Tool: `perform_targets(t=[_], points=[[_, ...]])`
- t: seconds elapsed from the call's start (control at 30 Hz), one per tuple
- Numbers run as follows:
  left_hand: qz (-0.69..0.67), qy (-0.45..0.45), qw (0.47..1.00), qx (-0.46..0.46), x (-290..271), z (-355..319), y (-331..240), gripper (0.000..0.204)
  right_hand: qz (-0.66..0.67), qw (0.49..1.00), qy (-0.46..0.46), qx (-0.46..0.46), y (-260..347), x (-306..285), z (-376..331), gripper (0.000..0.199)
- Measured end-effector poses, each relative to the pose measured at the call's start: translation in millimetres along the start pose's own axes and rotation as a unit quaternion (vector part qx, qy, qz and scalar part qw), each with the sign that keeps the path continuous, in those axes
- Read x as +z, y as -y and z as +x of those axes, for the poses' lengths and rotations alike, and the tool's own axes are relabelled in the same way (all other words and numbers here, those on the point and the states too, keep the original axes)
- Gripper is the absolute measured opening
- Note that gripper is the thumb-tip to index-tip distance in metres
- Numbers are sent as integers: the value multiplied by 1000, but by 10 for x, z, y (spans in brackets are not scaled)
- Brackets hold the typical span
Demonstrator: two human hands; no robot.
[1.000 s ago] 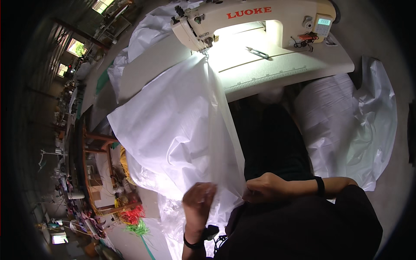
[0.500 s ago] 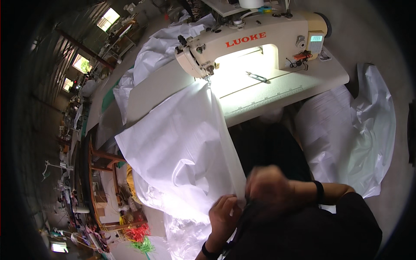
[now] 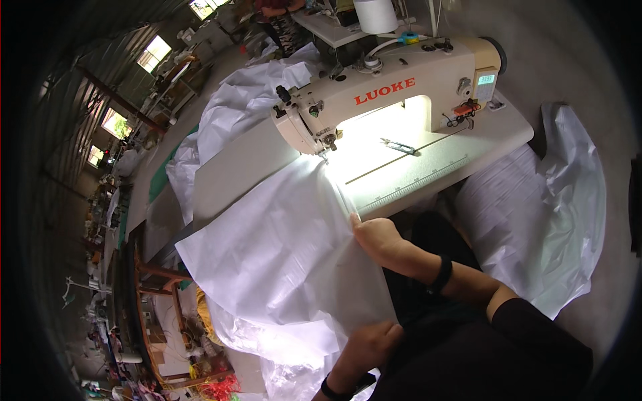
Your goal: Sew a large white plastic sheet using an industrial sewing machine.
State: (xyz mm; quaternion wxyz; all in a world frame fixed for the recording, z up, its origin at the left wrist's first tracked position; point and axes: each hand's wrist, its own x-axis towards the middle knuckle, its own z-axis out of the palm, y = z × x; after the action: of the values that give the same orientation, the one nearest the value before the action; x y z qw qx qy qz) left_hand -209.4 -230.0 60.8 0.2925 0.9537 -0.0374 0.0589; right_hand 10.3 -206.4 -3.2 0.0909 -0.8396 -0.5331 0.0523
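A large white plastic-like sheet (image 3: 267,240) hangs off the front of a sewing machine (image 3: 394,87), its far corner under the needle area. My right hand (image 3: 381,240) pinches the sheet's right edge close to the front of the machine bed (image 3: 428,177). Nearer my body, my left hand (image 3: 371,344) is closed on the same edge, lower down. Between the two hands the edge runs fairly straight. The fingertips of both hands are partly hidden.
A slim pair of thread snips (image 3: 401,147) lies on the lit bed. More white sheeting (image 3: 535,207) hangs at the right, and another heap (image 3: 247,93) lies behind the machine. A wooden frame (image 3: 160,271) stands at left. Another person (image 3: 281,23) is at the far back.
My right hand has gone from beside my left hand up and forward to the edge near the bed. My left hand has shifted slightly down and right. The view has shifted somewhat.
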Motion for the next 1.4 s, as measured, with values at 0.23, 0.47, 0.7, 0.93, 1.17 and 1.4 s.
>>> perform_targets(t=[0.23,0.47,0.7,0.93,1.17,1.4], points=[[79,-57,993,-62,-177,232,520,8,3,1000,14,14,151,104,100,56],[155,-73,982,-74,-192,697,1039,5,14,999,-31,6,103,139,262,48],[163,-106,976,-97,-240,1100,1543,5,106,994,-14,29,-126,29,762,27],[138,-172,968,-123,-348,1340,1840,25,268,961,0,73,-296,-161,1186,28],[39,-312,904,-289,-197,395,1105,45,374,912,-167,24,-546,-19,-147,31],[91,-318,914,-236,168,267,997,46,344,938,23,-12,-102,97,-600,42]])
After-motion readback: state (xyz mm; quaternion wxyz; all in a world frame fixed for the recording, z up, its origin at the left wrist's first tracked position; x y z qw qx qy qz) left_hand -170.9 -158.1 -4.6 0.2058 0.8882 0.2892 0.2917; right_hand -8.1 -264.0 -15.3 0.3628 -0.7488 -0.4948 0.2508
